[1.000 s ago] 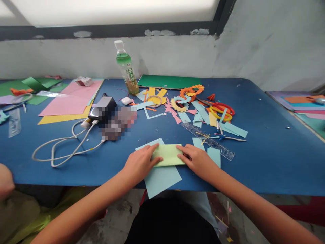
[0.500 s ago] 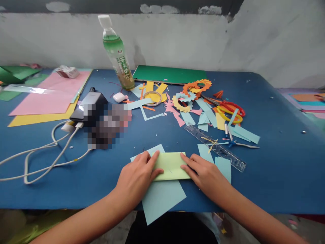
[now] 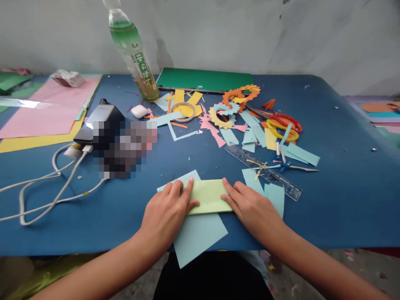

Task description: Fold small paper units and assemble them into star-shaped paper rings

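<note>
A folded light green paper (image 3: 208, 196) lies near the front edge of the blue table (image 3: 337, 187), on top of a light blue sheet (image 3: 196, 235). My left hand (image 3: 167, 212) presses flat on the green paper's left end, fingers stretched out. At the right end my right hand (image 3: 253, 208) does the same, its fingers lying flat on the paper's edge. Neither hand grips anything.
A clear ruler (image 3: 265, 173) lies just right of my hands. Behind it are paper scraps, red and yellow scissors (image 3: 281, 127), a tape ring (image 3: 183, 111), a green bottle (image 3: 134, 58), a green board (image 3: 206, 79), a charger with white cables (image 3: 56, 175) and pink and yellow sheets (image 3: 46, 116).
The view has tilted downward, so the window has left the picture. Both hands stay pressed on the green paper with only slight finger shifts.
</note>
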